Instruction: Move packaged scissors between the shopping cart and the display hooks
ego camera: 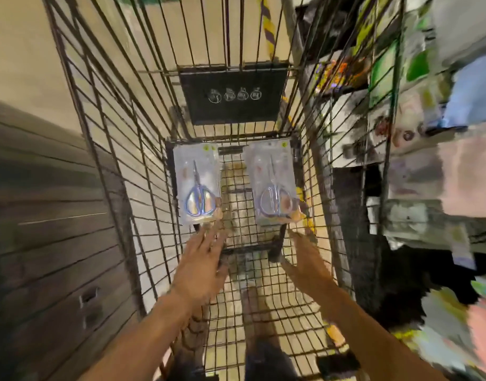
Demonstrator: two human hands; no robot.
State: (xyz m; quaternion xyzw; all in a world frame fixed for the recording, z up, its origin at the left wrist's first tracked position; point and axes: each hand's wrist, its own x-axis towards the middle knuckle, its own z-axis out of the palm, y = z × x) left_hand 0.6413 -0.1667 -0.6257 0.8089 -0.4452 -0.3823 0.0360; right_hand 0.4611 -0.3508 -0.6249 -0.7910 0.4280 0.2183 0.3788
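Observation:
Two clear packs of scissors lie side by side on the wire floor at the far end of the shopping cart (104, 166). The left scissors pack (195, 185) holds blue-handled scissors, and the right scissors pack (273, 185) looks the same. My left hand (202, 266) reaches in with fingers spread, its fingertips at the near edge of the left pack. My right hand (308, 259) is also spread, fingertips just short of the right pack's near corner. Neither hand grips a pack. The whole frame is blurred by motion.
A black sign plate (233, 94) hangs on the cart's far wall. Shelves with hanging packaged goods (418, 111) stand close on the right of the cart. A dark slatted wall (44, 215) runs along the left. Pale floor shows through the cart's mesh.

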